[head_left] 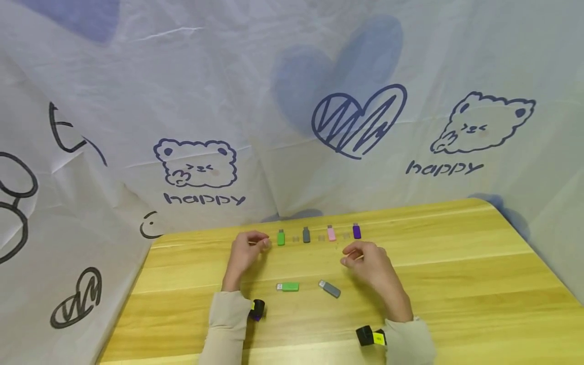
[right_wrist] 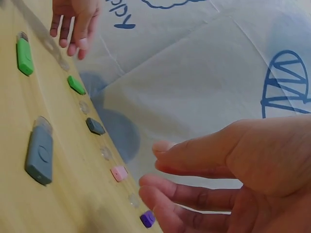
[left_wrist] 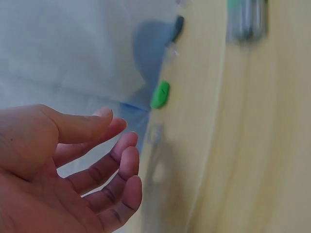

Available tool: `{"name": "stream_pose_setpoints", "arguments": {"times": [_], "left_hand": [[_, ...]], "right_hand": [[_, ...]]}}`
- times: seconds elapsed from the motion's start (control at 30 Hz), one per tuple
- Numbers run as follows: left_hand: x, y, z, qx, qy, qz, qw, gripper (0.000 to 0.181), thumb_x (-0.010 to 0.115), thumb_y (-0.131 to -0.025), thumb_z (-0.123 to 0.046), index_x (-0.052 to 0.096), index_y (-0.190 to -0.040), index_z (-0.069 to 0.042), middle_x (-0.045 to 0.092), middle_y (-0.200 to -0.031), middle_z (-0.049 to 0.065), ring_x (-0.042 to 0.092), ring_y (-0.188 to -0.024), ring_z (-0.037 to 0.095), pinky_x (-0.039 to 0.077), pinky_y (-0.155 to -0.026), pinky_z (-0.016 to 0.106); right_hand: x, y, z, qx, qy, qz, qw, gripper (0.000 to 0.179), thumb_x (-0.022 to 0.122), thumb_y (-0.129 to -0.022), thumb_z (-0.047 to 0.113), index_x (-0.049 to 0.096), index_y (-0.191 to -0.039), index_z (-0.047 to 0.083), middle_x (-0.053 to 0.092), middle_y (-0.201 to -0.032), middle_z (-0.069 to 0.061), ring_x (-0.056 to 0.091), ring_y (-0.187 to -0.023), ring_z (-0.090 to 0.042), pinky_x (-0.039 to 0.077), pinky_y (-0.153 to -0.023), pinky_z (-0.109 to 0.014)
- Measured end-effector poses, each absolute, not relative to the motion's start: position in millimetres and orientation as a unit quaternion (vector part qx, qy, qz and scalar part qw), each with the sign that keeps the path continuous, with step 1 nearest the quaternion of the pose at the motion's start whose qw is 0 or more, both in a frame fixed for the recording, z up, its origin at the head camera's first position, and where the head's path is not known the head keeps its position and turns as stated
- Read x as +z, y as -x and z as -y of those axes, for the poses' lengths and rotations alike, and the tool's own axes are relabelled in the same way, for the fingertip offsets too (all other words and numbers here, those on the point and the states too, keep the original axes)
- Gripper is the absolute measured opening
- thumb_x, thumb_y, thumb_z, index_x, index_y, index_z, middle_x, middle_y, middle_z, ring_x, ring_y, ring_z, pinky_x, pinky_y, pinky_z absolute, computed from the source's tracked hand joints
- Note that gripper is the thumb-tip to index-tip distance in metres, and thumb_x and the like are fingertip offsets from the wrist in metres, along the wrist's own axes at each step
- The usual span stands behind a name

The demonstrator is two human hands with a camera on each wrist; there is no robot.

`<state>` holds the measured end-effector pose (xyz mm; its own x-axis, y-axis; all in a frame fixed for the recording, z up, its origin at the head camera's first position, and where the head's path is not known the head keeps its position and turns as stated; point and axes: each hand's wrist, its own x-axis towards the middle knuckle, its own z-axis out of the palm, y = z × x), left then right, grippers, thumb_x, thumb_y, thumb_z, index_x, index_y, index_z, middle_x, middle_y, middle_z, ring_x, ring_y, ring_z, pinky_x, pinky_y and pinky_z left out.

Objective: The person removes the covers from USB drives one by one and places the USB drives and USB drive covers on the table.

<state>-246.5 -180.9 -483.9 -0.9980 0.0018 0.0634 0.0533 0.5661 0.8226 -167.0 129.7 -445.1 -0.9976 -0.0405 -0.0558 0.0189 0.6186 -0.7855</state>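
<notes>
From afar I see the left hand (head_left: 244,253) left of the pink USB stick (head_left: 331,233) on the counter (head_left: 456,258) and the right hand (head_left: 373,263) to its near right, fingers (left_wrist: 129,162) loosely curved and empty, with clear pieces (head_left: 321,238) flanking it, seemingly as spacers.

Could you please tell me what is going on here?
Someone is working with USB sticks on a wooden table. The left hand, near the back green stick, and the right hand, near the purple stick, both look empty. Between those sticks lie a dark grey stick and a pink stick, with clear caps in the gaps. The front green stick and front grey stick lie on the near side.
</notes>
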Motion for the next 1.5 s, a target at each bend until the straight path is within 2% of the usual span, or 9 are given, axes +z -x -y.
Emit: {"name": "stream_pose_setpoints", "arguments": {"times": [0.1,0.23,0.57,0.83,1.1,1.33,1.5], "left_hand": [[-480.9,236.6,174.3,-0.485,0.023,0.873,0.042,0.015,0.07,-0.097,-0.004,0.076,-0.108,0.004,0.074,-0.104,0.016,0.069,-0.096,0.031,0.058,-0.085,0.043],[-476.3,225.9,164.5,-0.509,0.039,0.858,0.054,0.015,0.069,-0.097,-0.002,0.075,-0.108,0.005,0.074,-0.106,0.018,0.07,-0.094,0.033,0.06,-0.079,0.038],[-471.3,210.3,147.2,-0.542,0.064,0.837,0.037,0.016,0.069,-0.097,-0.002,0.074,-0.11,0.006,0.074,-0.104,0.017,0.071,-0.089,0.03,0.059,-0.073,0.029],[-468.8,206.5,148.1,-0.54,0.065,0.838,0.032,0.016,0.069,-0.098,-0.003,0.074,-0.11,0.005,0.074,-0.101,0.016,0.072,-0.088,0.029,0.058,-0.071,0.027],[-469.0,202.3,144.5,-0.534,0.114,0.837,0.045,0.015,0.067,-0.099,-0.003,0.073,-0.107,0.008,0.074,-0.098,0.015,0.071,-0.082,0.025,0.059,-0.068,0.028],[-471.2,200.0,136.9,-0.535,0.106,0.838,0.011,0.014,0.067,-0.099,-0.004,0.075,-0.107,0.004,0.074,-0.102,0.017,0.072,-0.086,0.031,0.058,-0.071,0.026],[-471.9,199.1,134.1,-0.534,0.113,0.838,0.003,0.012,0.067,-0.099,-0.003,0.075,-0.106,0.003,0.073,-0.101,0.016,0.071,-0.085,0.028,0.058,-0.071,0.025]], "right_hand": [[-446.5,167.0,-124.6,-0.426,0.016,-0.903,0.049,0.019,0.077,-0.092,0.01,0.073,-0.109,0.001,0.069,-0.088,-0.004,0.067,-0.082,-0.021,0.055,-0.069,-0.037],[-449.7,166.2,-118.2,-0.41,0.026,-0.91,0.057,0.019,0.078,-0.09,0.008,0.073,-0.108,0.002,0.067,-0.086,-0.002,0.063,-0.078,-0.018,0.052,-0.066,-0.034],[-457.5,161.0,-106.7,-0.356,0.042,-0.928,0.105,0.025,0.086,-0.082,0.009,0.073,-0.103,0.005,0.06,-0.09,-0.005,0.051,-0.077,-0.02,0.047,-0.068,-0.036],[-462.0,157.5,-96.7,-0.355,0.058,-0.926,0.116,0.031,0.09,-0.073,0.0,0.071,-0.097,0.002,0.058,-0.086,-0.007,0.05,-0.075,-0.021,0.048,-0.067,-0.035],[-464.5,157.8,-91.3,-0.355,0.07,-0.926,0.109,0.025,0.082,-0.074,-0.012,0.07,-0.091,0.003,0.055,-0.076,-0.004,0.05,-0.068,-0.02,0.045,-0.06,-0.031],[-468.8,158.4,-88.6,-0.37,0.08,-0.919,0.108,0.026,0.078,-0.072,-0.016,0.067,-0.081,0.006,0.054,-0.072,-0.003,0.05,-0.065,-0.019,0.043,-0.058,-0.029],[-466.9,159.5,-89.4,-0.378,0.081,-0.916,0.104,0.023,0.076,-0.077,-0.014,0.067,-0.079,0.007,0.055,-0.072,-0.002,0.05,-0.067,-0.018,0.044,-0.06,-0.03]]}}
